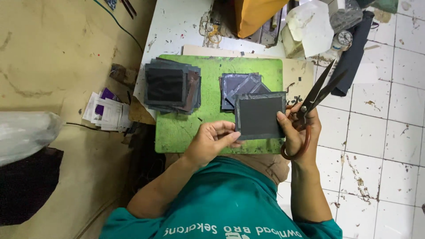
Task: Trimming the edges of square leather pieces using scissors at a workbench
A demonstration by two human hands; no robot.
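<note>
Head view, packaging/labels only. Stack of small white printed paper cards w/ purple patches (107, 111): on tan floor, left of white table, fanned, near table edge. Crumpled clear plastic bag (26, 132): far left edge, on floor, above a dark cloth. No screens or signs seen.

You held a dark square sheet (259, 116) flat above the near right part of the green mat, its face charcoal black with a thin greyish border along the edges. Its left edge sat pinched in your left grip (211, 140), its right edge against your right grip (295, 128). The scissors (312, 104), dark-bladed with reddish-brown loop handles, hung in that same grip, blades parted and pointing far and right.
</note>
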